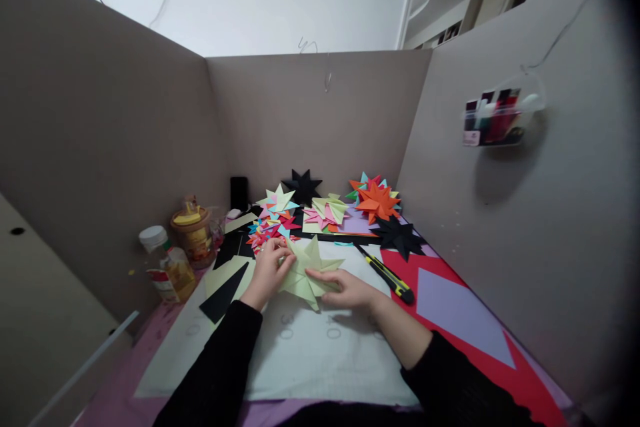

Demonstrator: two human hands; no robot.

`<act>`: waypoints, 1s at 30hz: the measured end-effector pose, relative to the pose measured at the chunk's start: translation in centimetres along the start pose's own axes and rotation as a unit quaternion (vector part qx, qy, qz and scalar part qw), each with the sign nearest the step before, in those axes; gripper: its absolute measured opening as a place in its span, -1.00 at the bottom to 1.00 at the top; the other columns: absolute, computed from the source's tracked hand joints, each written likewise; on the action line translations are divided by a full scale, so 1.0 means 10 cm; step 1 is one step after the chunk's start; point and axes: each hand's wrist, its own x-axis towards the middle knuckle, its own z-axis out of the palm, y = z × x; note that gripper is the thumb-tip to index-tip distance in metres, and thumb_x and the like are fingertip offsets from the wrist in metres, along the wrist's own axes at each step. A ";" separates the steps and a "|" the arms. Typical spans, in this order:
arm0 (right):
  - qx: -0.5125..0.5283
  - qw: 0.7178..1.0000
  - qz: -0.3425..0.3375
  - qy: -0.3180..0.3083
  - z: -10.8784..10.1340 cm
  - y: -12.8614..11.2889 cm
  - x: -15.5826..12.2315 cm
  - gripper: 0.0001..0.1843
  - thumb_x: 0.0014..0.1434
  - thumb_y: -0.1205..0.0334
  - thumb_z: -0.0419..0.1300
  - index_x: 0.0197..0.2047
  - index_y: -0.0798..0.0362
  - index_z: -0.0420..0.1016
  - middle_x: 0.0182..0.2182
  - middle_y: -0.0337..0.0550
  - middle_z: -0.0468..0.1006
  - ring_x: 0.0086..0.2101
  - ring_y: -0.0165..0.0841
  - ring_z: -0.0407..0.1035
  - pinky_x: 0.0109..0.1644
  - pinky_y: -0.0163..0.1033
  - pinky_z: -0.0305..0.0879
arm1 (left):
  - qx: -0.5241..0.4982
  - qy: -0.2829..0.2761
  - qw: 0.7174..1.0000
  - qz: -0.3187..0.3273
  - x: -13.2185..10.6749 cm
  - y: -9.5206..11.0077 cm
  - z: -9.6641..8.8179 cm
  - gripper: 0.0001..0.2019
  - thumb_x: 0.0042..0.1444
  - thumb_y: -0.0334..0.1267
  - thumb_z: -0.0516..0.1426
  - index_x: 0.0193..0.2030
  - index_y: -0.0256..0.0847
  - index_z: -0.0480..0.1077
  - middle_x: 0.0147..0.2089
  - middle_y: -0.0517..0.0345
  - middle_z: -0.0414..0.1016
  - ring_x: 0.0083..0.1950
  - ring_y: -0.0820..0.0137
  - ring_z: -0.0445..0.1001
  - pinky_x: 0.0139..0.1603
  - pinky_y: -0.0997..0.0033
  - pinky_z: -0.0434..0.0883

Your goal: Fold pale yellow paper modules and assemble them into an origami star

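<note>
A pale green folded paper star [306,275] is held just above the white mat [330,360], its points spread out. My left hand [273,267] pinches the star's upper left side between thumb and fingers. From the right, my right hand [345,288] grips the star's lower right part, the index finger lying across its middle and the other fingers curled by the edge. A ring shows on the left hand. Behind the star stand finished stars: black [302,187], pale green [278,199] and pink-and-green [327,212].
A yellow-black utility knife [387,273] lies right of my hands, near a black star [399,235] and orange star [379,202]. Red paper [535,380] and lilac paper [460,313] cover the right side. Left are paper strips [225,293], a bottle [170,267] and a tub [194,237]. Grey panels surround the table.
</note>
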 end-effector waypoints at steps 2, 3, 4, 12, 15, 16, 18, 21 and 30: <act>-0.001 1.000 0.000 0.000 0.01 -0.01 0.00 -0.32 0.08 0.21 0.20 0.27 0.03 0.14 0.18 -0.06 0.30 0.13 -0.15 0.22 0.22 -0.02 0.06 | 0.051 -0.007 0.999 -0.012 -0.01 0.03 0.02 -0.80 0.16 -0.22 0.05 -0.42 -0.20 0.41 -0.13 0.01 0.35 -0.05 0.22 0.31 -0.05 0.19 0.24; -0.002 1.000 -0.002 -0.001 0.01 -0.01 0.00 -0.32 0.08 0.21 0.20 0.27 0.03 0.15 0.18 -0.06 0.31 0.13 -0.15 0.22 0.22 -0.02 0.06 | 0.077 -0.009 0.997 -0.016 -0.02 0.06 0.02 -0.78 0.17 -0.22 0.02 -0.43 -0.20 0.41 -0.11 0.00 0.35 -0.03 0.20 0.30 -0.04 0.16 0.22; -0.003 1.000 -0.005 -0.002 0.01 -0.02 0.00 -0.32 0.08 0.21 0.21 0.26 0.03 0.15 0.18 -0.07 0.31 0.13 -0.15 0.22 0.23 -0.01 0.05 | 0.103 -0.009 0.994 -0.019 -0.02 0.08 0.03 -0.77 0.19 -0.23 0.00 -0.43 -0.19 0.40 -0.09 -0.02 0.36 -0.02 0.18 0.29 -0.03 0.12 0.19; 0.029 1.000 0.001 -0.009 0.03 0.00 0.00 -0.31 0.10 0.15 0.21 0.27 0.00 0.14 0.20 -0.07 0.27 0.15 -0.15 0.20 0.24 -0.03 0.03 | 0.146 0.027 0.988 -0.031 -0.04 0.15 0.05 -0.81 0.13 -0.18 0.09 -0.46 -0.19 0.37 -0.08 -0.02 0.40 0.04 0.11 0.26 0.04 0.01 0.11; 0.043 0.999 -0.010 0.003 0.01 0.04 0.01 -0.29 0.09 0.06 0.23 0.27 0.03 0.14 0.21 -0.02 0.25 0.18 -0.13 0.15 0.25 -0.02 -0.01 | 0.013 0.071 0.992 -0.100 -0.03 0.04 0.04 -0.78 0.01 -0.12 0.18 -0.27 -0.19 0.34 -0.14 0.01 0.39 -0.06 0.19 0.34 -0.04 0.14 0.24; 0.048 0.999 -0.011 0.008 0.00 0.06 0.01 -0.28 0.09 0.03 0.23 0.27 0.04 0.14 0.22 0.00 0.23 0.19 -0.12 0.13 0.26 -0.01 -0.02 | -0.052 0.075 0.987 -0.133 -0.02 0.00 0.04 -0.69 -0.01 -0.11 0.19 -0.18 -0.20 0.31 -0.17 0.03 0.39 -0.12 0.24 0.37 -0.11 0.21 0.29; 0.061 0.998 -0.006 0.016 -0.02 0.07 0.01 -0.25 0.07 0.00 0.25 0.26 0.05 0.14 0.23 0.02 0.21 0.20 -0.11 0.10 0.27 0.01 -0.06 | -0.180 0.054 0.962 -0.197 -0.02 -0.06 0.04 -0.57 -0.03 -0.06 0.19 -0.08 -0.22 0.25 -0.24 0.09 0.41 -0.29 0.34 0.40 -0.28 0.34 0.33; 0.076 0.997 0.001 0.018 -0.03 0.07 0.01 -0.24 0.06 -0.01 0.26 0.26 0.04 0.14 0.24 0.01 0.18 0.22 -0.11 0.06 0.29 0.02 -0.10 | -0.292 0.004 0.924 -0.249 -0.02 -0.07 0.05 -0.64 -0.01 -0.01 0.17 -0.19 -0.23 0.29 -0.37 0.21 0.38 -0.48 0.47 0.34 -0.48 0.49 0.26; 0.087 0.996 -0.008 0.001 0.03 0.08 0.02 -0.22 0.06 0.02 0.26 0.29 -0.03 0.08 0.26 -0.10 0.15 0.23 -0.15 0.04 0.31 -0.01 -0.15 | -0.261 0.077 0.932 -0.240 -0.06 0.01 0.15 -0.66 -0.10 -0.14 0.24 -0.22 -0.22 0.30 -0.31 0.17 0.43 -0.36 0.39 0.44 -0.32 0.41 0.35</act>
